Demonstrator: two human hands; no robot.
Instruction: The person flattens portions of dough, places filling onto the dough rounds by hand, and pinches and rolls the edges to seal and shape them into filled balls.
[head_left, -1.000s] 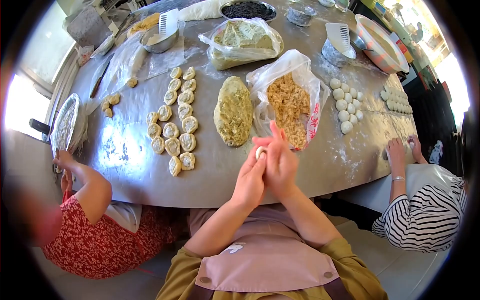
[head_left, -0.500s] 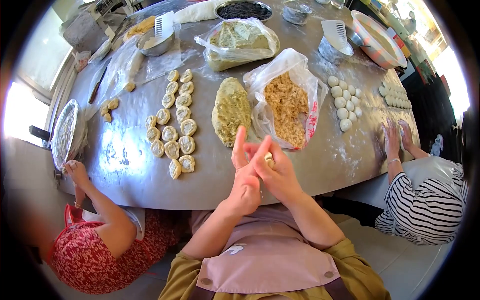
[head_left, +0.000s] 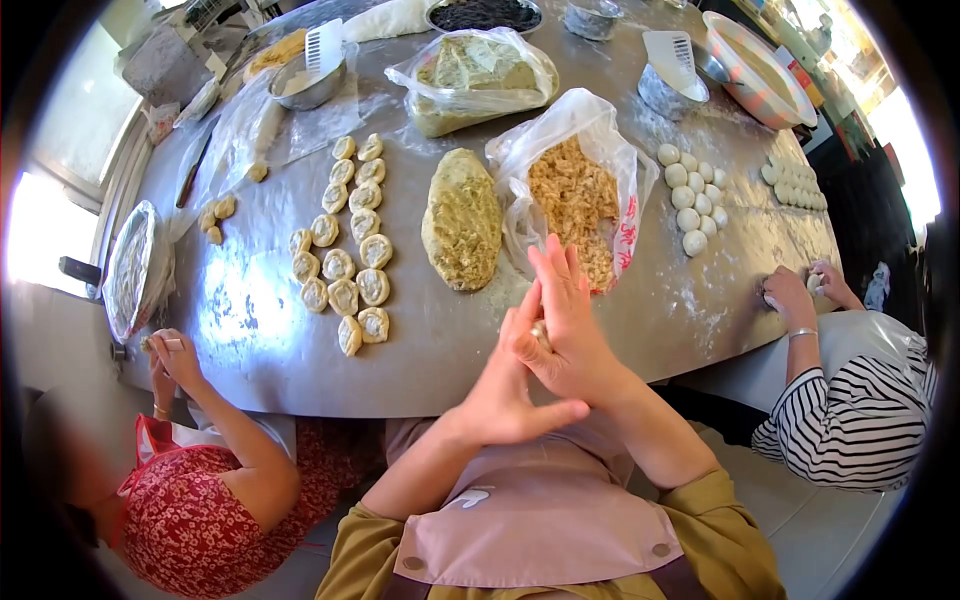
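Evidently the small, rounded, pale dough piece (head_left: 541,329) sits between the person's two hands, raised over the near edge of the grey metal bench (head_left: 440,350). The grip is a shared one: the left hand (head_left: 510,385) and the right hand (head_left: 568,335) press together around the piece, fingers extended, with the right thumb lying close against it.

It should weigh very little and feel soft, yielding and perhaps slightly tacky; a hard pinch would probably dent or tear it. The safest hold is likely a broad, gentle one, the palms cupping its sides, rather than fingertips digging in.

Only a sliver of the piece shows; the hands cover the rest, so its full shape, and whether anything is wrapped inside, cannot be told. Most of the left fingers are hidden behind the right hand. Just beyond, folds of the translucent white plastic bag (head_left: 555,125) cover part of the brown crumbly filling (head_left: 575,195). The top edge cuts off the metal bowl of dark filling (head_left: 484,16). What the co-worker's fingers (head_left: 180,358) at far left hold is too small to make out.
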